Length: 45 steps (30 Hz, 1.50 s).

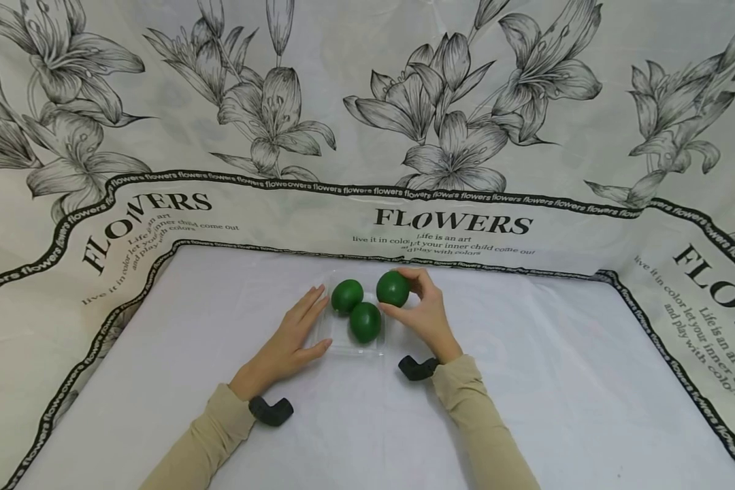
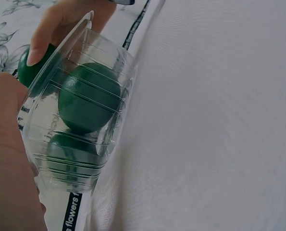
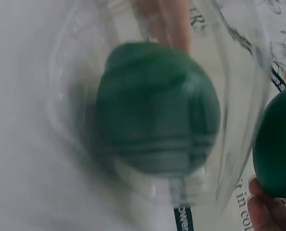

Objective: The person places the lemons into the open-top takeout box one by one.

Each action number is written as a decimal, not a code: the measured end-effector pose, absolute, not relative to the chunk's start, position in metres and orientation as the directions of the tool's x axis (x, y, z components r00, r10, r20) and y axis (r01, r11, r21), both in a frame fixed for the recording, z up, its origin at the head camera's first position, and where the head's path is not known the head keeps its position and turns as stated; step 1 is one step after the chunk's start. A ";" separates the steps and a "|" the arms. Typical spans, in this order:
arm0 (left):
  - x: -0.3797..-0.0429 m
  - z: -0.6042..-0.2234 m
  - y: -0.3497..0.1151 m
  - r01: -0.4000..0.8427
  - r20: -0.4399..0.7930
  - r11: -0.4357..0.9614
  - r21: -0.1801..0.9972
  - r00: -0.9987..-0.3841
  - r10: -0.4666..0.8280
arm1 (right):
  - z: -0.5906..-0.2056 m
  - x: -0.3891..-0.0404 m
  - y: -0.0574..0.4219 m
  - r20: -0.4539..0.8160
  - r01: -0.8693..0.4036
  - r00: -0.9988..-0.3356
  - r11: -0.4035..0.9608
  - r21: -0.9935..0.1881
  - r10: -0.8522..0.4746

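Note:
A clear plastic container (image 1: 339, 345) lies at the middle of the table. In it are two smooth, dark green oval fruits, one at the back left (image 1: 346, 297) and one nearer the front (image 1: 365, 322). My right hand (image 1: 425, 309) pinches a third green oval fruit (image 1: 393, 290) between thumb and fingers, at the container's right back corner. In the right wrist view that held fruit (image 3: 277, 147) appears outside the clear wall. My left hand (image 1: 288, 344) lies along the container's left side with its fingers extended. Whether its fingers touch the wall is hard to tell.
White cloth (image 1: 527, 381) covers the table. A flower-printed curtain (image 1: 318, 218) with lettering stands along the back and sides, close behind the container. A black wrist mount sits at each wrist, left (image 1: 271, 411) and right (image 1: 418, 368).

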State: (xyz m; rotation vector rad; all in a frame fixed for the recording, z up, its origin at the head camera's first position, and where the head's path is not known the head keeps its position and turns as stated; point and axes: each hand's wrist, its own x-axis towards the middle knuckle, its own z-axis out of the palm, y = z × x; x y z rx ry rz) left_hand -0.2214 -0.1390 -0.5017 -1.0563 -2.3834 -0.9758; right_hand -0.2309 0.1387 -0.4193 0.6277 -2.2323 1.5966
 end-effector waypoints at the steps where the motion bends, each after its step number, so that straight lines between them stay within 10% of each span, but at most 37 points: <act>1: -0.221 -0.502 -0.139 0.750 0.555 0.482 0.452 -0.660 0.507 | -0.418 -0.229 0.136 0.503 -0.531 -0.847 0.274 -0.802 -0.171; 20: -0.221 -0.501 -0.139 0.736 0.537 0.489 0.469 -0.677 0.504 | -0.451 -0.236 0.098 0.520 -0.625 -0.765 0.243 -0.742 -0.380; 45: -0.221 -0.503 -0.137 0.747 0.557 0.478 0.463 -0.664 0.498 | -0.452 -0.232 0.091 0.404 -0.664 -0.746 0.546 -0.511 -0.529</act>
